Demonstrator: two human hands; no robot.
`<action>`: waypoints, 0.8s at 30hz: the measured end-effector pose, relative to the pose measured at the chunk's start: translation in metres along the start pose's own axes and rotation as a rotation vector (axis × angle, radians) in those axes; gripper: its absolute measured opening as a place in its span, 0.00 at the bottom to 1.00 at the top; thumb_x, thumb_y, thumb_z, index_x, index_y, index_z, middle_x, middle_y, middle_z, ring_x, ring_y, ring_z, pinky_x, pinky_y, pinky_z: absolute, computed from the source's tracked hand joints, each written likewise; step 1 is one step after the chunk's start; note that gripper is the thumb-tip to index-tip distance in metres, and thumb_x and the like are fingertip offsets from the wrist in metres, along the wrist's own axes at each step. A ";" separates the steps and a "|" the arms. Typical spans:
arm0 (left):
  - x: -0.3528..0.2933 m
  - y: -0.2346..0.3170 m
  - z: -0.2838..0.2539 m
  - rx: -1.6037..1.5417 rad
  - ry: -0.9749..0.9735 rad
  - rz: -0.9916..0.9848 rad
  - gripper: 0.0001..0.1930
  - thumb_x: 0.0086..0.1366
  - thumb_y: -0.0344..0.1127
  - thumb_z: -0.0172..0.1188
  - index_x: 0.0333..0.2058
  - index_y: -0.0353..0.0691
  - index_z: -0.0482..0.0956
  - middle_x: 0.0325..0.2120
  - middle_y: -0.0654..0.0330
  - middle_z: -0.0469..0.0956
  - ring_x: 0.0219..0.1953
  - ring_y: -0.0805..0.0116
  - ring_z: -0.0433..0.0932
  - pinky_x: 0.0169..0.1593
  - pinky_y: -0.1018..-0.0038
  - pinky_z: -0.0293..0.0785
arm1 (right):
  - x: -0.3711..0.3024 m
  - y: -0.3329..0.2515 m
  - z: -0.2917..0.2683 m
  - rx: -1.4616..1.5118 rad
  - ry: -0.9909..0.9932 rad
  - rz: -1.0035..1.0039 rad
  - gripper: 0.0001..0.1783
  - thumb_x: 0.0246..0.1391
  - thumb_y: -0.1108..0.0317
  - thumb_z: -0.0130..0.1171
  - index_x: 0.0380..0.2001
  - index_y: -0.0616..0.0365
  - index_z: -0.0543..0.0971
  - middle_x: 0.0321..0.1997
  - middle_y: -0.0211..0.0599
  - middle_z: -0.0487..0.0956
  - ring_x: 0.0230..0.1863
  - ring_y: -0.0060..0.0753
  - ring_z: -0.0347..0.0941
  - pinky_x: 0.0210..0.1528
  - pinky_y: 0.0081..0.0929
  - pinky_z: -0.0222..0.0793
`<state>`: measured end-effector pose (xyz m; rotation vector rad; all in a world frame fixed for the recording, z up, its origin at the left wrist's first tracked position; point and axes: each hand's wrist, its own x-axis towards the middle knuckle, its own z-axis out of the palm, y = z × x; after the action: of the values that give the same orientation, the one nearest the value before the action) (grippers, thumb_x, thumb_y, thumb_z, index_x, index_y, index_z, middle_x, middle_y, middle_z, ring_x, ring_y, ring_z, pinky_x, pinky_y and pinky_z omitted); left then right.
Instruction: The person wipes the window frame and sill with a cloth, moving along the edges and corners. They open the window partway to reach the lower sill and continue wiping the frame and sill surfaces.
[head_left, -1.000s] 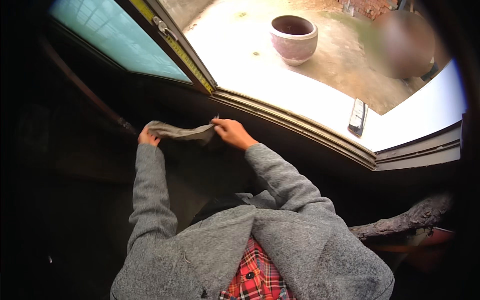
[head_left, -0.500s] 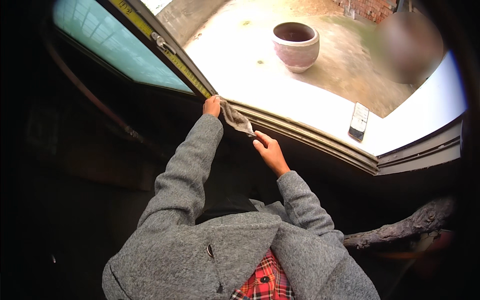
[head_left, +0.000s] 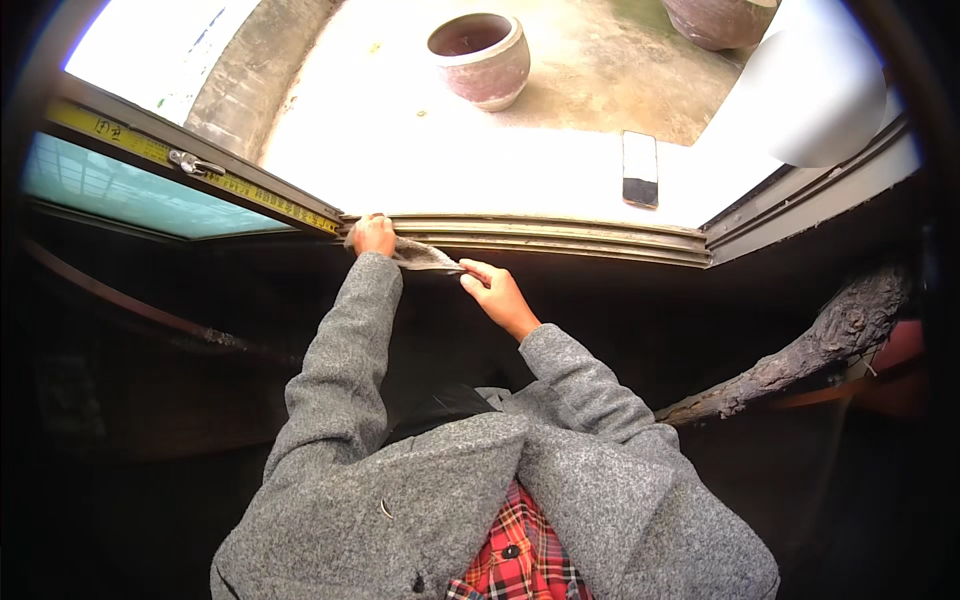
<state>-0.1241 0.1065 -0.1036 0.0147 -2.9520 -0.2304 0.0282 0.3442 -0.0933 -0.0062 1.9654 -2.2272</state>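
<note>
My left hand [head_left: 374, 235] is closed on a greyish-brown cloth [head_left: 424, 256] and presses it to the left end of the window track [head_left: 530, 236]. That spot lies beside the lower corner of the window sash [head_left: 255, 200]. The cloth stretches to the right, just in front of the track. At its right end, my right hand [head_left: 500, 298] pinches the cloth's tip between thumb and fingers. Yellow tape with dark print runs along the sash, which carries a metal latch [head_left: 195, 163].
On the bright sill right of my hands lies a phone [head_left: 640, 170]. Beyond the window stand a large clay pot [head_left: 482, 65] and another pot [head_left: 720, 20]. A rough wooden branch [head_left: 780, 370] slants at the right, below the window frame [head_left: 815, 190].
The view has turned, so the track now runs nearly level. The cloth looks more bunched around my left hand, and my right fingers have closed on its end.
</note>
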 end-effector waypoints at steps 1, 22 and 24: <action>-0.006 -0.009 0.003 -0.126 0.093 0.097 0.12 0.59 0.38 0.53 0.30 0.37 0.82 0.37 0.54 0.78 0.43 0.53 0.74 0.48 0.60 0.69 | -0.002 0.001 0.003 0.040 -0.009 0.002 0.22 0.56 0.67 0.55 0.52 0.67 0.72 0.49 0.45 0.78 0.51 0.30 0.73 0.55 0.26 0.66; -0.079 0.070 -0.074 -1.907 -0.996 -0.095 0.16 0.66 0.39 0.51 0.45 0.32 0.74 0.42 0.54 0.78 0.44 0.61 0.77 0.51 0.63 0.72 | -0.091 -0.056 -0.086 0.504 -0.170 0.191 0.22 0.60 0.61 0.52 0.52 0.67 0.72 0.50 0.43 0.76 0.51 0.32 0.73 0.59 0.28 0.63; -0.102 0.064 -0.052 -1.889 -0.995 -0.186 0.17 0.66 0.41 0.50 0.46 0.34 0.74 0.42 0.54 0.78 0.45 0.61 0.77 0.50 0.61 0.72 | -0.099 -0.033 -0.103 0.231 -0.096 0.139 0.19 0.60 0.64 0.52 0.47 0.67 0.76 0.47 0.42 0.79 0.49 0.31 0.74 0.56 0.27 0.65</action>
<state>-0.0140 0.1647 -0.0618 -0.0969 -1.8839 -3.3977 0.1093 0.4627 -0.0636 0.0509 1.6004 -2.3017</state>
